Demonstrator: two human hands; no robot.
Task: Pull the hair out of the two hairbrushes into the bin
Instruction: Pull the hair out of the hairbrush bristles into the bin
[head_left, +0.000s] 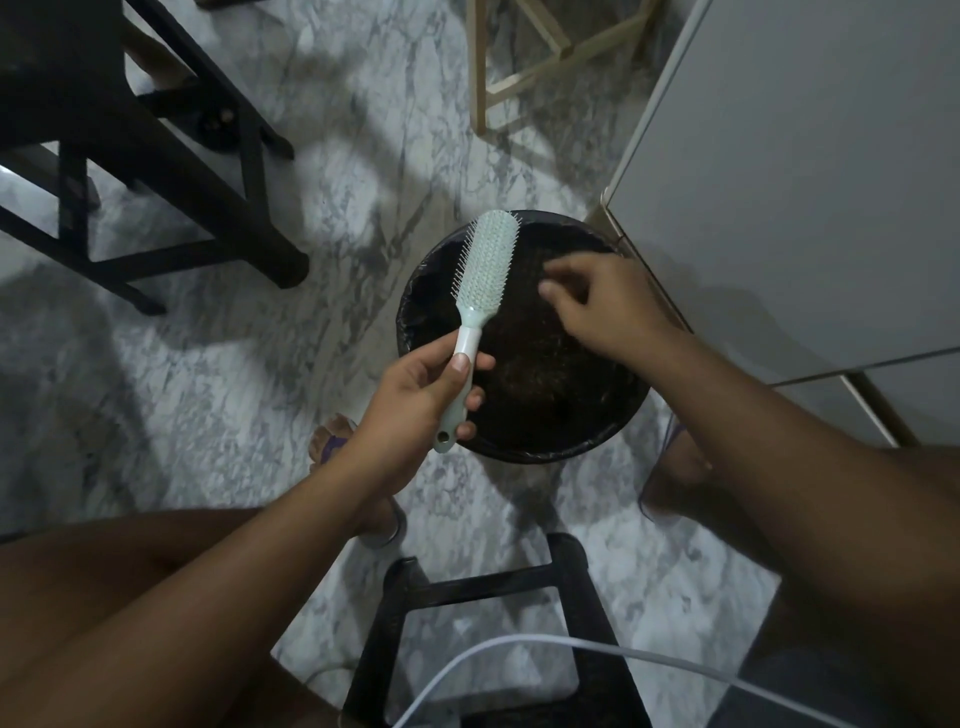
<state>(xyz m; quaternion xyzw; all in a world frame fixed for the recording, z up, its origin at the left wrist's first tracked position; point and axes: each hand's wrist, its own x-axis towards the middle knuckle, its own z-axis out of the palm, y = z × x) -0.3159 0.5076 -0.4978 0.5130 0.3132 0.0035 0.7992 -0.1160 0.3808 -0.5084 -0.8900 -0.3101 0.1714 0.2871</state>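
A pale green hairbrush (485, 260) with a white handle is held upright over the left rim of a round black bin (415, 306) on the marble floor. My left hand (415, 400) grips the brush's handle, bristles facing right. My right hand (602, 306) hovers over the bin's right half, fingers loosely curled and slightly blurred; whether hair is pinched between them is not visible. The bin holds dark matter inside a black liner. No second hairbrush is in view.
A dark wooden furniture frame (156, 171) stands at the upper left, and a light wooden stool frame (519, 67) at the top. A white cabinet (805, 182) rises on the right. A black stool (488, 597) and a white cable (571, 649) lie below me.
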